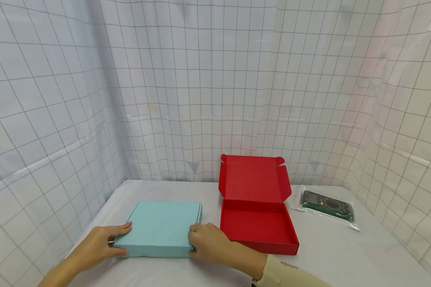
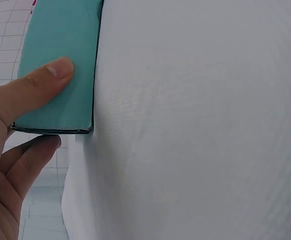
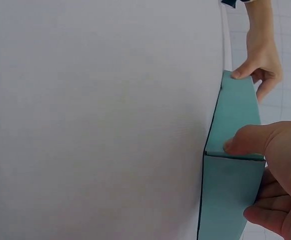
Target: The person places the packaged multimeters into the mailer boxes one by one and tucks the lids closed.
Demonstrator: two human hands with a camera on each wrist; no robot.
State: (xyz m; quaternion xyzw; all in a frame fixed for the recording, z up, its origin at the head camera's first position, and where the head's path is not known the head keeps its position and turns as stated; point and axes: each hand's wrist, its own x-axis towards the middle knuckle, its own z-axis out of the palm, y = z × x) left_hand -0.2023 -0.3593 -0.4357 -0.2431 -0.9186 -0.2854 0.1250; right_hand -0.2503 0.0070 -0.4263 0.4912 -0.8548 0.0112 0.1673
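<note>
A closed light-blue cardboard box [image 1: 161, 223] lies flat on the white table. My left hand [image 1: 95, 247] holds its near left corner. In the left wrist view the thumb [image 2: 60, 70] presses the box's front face, with the other fingers by the left end. My right hand [image 1: 212, 243] grips the near right corner, its fingers bent. The right wrist view has that thumb [image 3: 240, 141] on the front face close to the corner, and fingers [image 3: 273, 210] along the right side. Parts of the right fingertips are hidden in the head view.
To the right of the blue box stands a red cardboard box [image 1: 255, 223], its lid [image 1: 251, 179] raised. Farther right lies a multimeter [image 1: 327, 205] in a clear plastic bag. White gridded sheeting [image 1: 208, 99] encloses the table [image 1: 330, 255] at the back and sides.
</note>
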